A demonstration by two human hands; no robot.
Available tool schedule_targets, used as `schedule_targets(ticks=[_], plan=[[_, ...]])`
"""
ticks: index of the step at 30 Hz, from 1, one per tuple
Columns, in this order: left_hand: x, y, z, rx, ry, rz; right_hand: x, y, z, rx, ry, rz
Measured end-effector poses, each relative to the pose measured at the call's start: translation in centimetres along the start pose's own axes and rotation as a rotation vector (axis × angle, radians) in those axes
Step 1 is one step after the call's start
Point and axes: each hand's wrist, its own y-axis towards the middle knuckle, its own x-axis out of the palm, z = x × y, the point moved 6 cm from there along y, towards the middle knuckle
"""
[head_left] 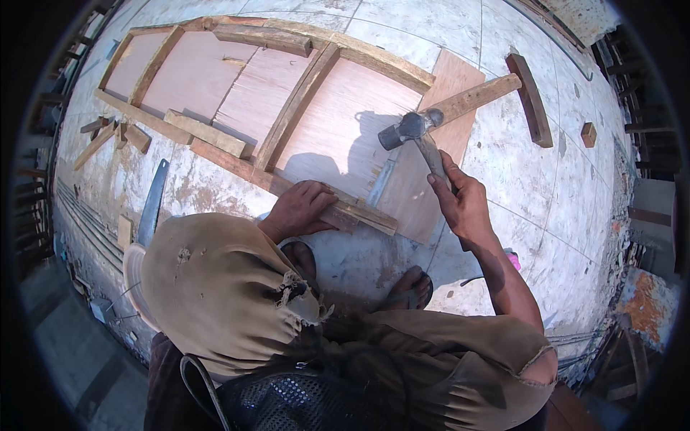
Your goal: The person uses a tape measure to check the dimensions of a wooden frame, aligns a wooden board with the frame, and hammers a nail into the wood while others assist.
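Observation:
My right hand (460, 201) is wrapped round the handle of a ball-peen hammer (411, 128), raised with its metal head above the right end of a wooden frame. My left hand (302, 207) grips a short wooden batten (366, 213) along the frame's near right edge; its fingers bend over the wood and part of the hold is hidden. The frame's timber rails and crosspieces (298, 108) surround a pale plywood sheet (374, 93). Shadows fall across the plywood near the hammer. Whether a nail is at the batten, I cannot tell.
Loose battens (208, 133) rest on the frame. A handsaw (152, 205) and wood offcuts (136, 136) lie to the left. To the right are a long batten (481, 97), a dark timber piece (530, 100) and a small block (589, 134). My sandalled foot (411, 286) is close to the frame.

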Motion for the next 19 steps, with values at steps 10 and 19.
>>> schedule_targets(ticks=[10,19], plan=[[-0.5,-1.8,-0.5,-0.039,0.022,-0.012,0.7,1.6,-0.9,-0.086,-0.013,-0.130],[1.1,-2.1,-1.0,0.004,-0.017,0.031,5.5,-1.0,1.8,-0.035,-0.264,-0.395]])
